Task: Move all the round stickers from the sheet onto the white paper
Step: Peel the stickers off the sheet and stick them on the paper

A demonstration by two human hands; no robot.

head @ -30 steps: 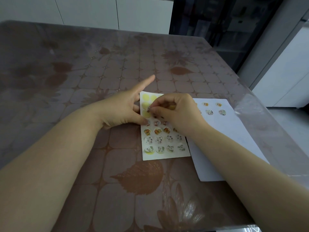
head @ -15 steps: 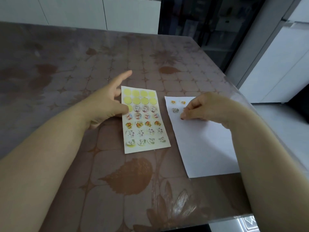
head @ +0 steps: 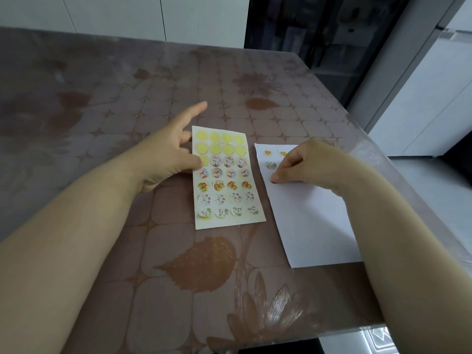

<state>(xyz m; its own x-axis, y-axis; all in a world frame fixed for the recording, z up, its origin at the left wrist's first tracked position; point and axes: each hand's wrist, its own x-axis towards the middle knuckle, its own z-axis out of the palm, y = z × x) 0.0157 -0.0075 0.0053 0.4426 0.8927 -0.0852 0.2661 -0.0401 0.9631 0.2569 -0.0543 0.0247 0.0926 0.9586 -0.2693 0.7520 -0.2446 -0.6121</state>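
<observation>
The right hand (head: 301, 166) is curled up with its fingertips (head: 275, 178) pressed down on the white paper (head: 314, 226). It looks like it is sticking down 1 round sticker, but the fingers hide it, so I cannot tell for sure if a sticker is under them. 3 stuck stickers show on the paper near the top: 2 small orange ones (head: 267, 152) and 1 pale one (head: 271, 165) just under them.

The left hand (head: 168, 154) is spread open and holds nothing. Its thumb rests on the left edge of the sticker sheet (head: 227, 180) to keep it flat on the table (head: 127, 98). The sheet lies just beside the paper, with a thin strip of table between them.

To do this step well, I think the fingers should rub flat over the whole sticker, from the middle out to the edge, so no part curls up. The sticker should sit apart from the pale one above it, not on top of it. The left thumb should go on pinning the sheet so it is ready for the next peel.

On the sheet, the top 2 rows and the first spot in row 3 are plain yellow circles (head: 220, 143), so 9 spots are bare. 19 picture stickers (head: 227, 190) are left. Some in the lower rows have small dark writing on them, but it is too tiny and blurry to read. I see no brand name.
</observation>
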